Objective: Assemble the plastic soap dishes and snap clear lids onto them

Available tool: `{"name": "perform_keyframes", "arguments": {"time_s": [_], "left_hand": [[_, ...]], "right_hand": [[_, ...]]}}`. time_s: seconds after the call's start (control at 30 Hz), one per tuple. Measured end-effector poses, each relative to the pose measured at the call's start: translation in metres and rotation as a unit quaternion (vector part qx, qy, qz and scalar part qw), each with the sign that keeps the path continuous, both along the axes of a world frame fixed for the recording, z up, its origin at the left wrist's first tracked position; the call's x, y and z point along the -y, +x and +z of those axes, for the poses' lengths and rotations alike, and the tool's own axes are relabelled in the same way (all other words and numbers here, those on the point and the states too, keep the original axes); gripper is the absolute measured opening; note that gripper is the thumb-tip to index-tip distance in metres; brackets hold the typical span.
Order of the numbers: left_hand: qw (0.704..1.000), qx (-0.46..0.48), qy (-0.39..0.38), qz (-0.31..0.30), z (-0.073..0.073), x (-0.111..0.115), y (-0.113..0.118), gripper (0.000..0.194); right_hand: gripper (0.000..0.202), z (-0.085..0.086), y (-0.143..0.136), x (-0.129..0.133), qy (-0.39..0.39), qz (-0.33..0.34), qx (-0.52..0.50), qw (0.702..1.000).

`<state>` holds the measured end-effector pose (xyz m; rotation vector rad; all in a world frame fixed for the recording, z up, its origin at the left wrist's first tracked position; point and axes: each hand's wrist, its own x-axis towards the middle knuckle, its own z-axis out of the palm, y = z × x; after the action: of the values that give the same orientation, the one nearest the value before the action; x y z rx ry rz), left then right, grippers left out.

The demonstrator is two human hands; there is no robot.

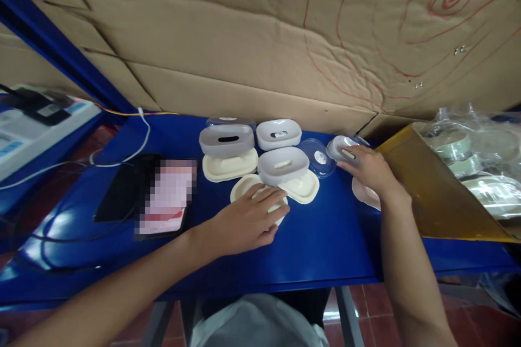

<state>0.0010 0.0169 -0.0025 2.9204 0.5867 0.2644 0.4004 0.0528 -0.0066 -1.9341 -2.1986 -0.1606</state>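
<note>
My left hand (254, 217) lies over a cream oval tray-like piece (243, 187), its fingers stretched out across it and covering much of it. Over on the right, my right hand (369, 171) has thumb and fingers around a pale grey oval box (338, 147) with a slot in its base; part of the box is hidden behind the fingers. Between my hands stands another grey oval box (283, 165), resting partly on a cream piece (303, 187). Below my right hand, a pale oval piece (363, 193) shows beside the wrist.
Behind are two more grey boxes (226, 140) (279, 134), a cream piece (230, 166) and a clear lid (318, 157). A phone (169, 195) lies left among cables. A carton (411, 173) with plastic-wrapped parts stands right. Cardboard (228, 38) walls the blue table's (317, 249) back.
</note>
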Motion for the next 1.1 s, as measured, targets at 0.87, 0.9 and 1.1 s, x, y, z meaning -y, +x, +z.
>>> {"name": "perform_keyframes", "arguments": {"time_s": [0.87,0.9,1.1], "left_hand": [[1.0,0.015,-0.009,-0.008,-0.003,-0.002,-0.002,0.033],[1.0,0.015,-0.008,-0.008,-0.003,-0.002,-0.003,0.033],[1.0,0.023,-0.001,-0.01,-0.002,-0.002,-0.004,0.035]], "right_hand": [[0.036,0.019,-0.061,0.004,0.088,0.08,-0.068,0.991],[0.037,0.024,-0.057,0.01,0.077,0.073,-0.07,0.992],[0.063,0.022,0.018,0.085,-0.046,-0.077,-0.106,0.99]]}}
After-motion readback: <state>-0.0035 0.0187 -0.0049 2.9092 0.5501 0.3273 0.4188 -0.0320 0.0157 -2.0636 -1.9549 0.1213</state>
